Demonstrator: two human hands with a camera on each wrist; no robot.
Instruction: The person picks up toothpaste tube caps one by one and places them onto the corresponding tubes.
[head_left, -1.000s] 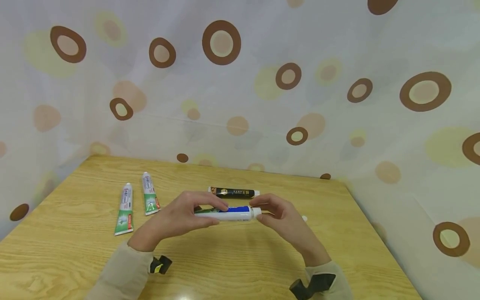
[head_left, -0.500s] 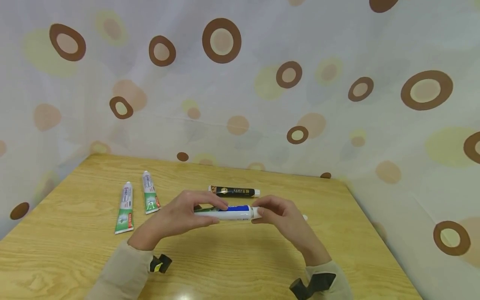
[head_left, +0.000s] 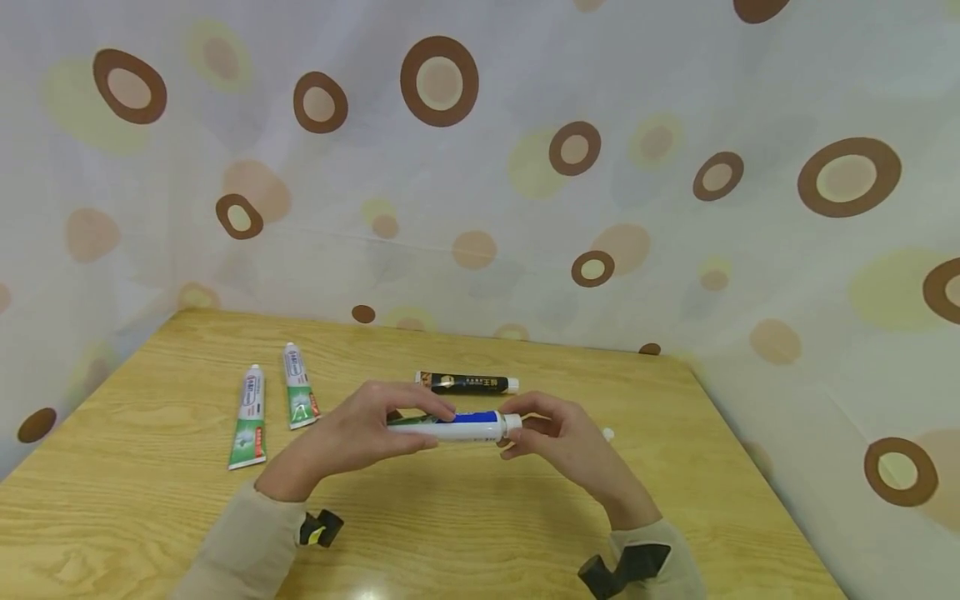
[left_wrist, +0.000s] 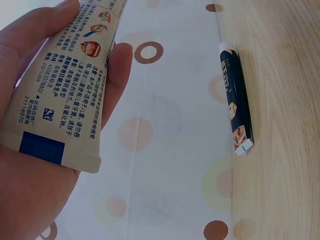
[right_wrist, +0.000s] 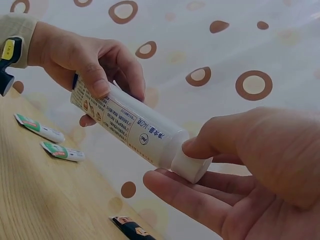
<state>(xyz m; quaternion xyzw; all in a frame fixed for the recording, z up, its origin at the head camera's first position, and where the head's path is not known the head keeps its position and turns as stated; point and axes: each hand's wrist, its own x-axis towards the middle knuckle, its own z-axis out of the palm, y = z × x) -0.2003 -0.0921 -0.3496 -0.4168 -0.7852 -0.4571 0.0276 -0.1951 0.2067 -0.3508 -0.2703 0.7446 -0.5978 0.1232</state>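
Fingers (right_wrist: 185, 198) of the right hand (head_left: 561, 432) are placed around the white cap (right_wrist: 190, 168); cap is pinched between thumb and fingertips. By the left hand (head_left: 352, 432) the toothpaste tube (head_left: 477, 428) is grasped along its body, thumb on one side, fingers on the other, flat end back by the palm. Tube is held sideways above the table (head_left: 450, 533), cap end aimed at the right hand. Cap is seated at the tube's neck; tightness cannot be told. Blue panel is shown on the upper face, printed text on another.

Beyond the held tube, a black tube (head_left: 467, 384) is laid crosswise, white cap to the right. Two green-and-white tubes (head_left: 249, 421) are laid at the table's left, near each other, caps pointed to the back. Just past the right hand, a small white object (head_left: 608, 434) is seen, too small to identify. Both forearms are covered by beige sleeves (head_left: 243, 542); a dark device (head_left: 322, 529) is worn at each wrist. Behind, the table is backed by a spotted sheet (head_left: 420, 183).
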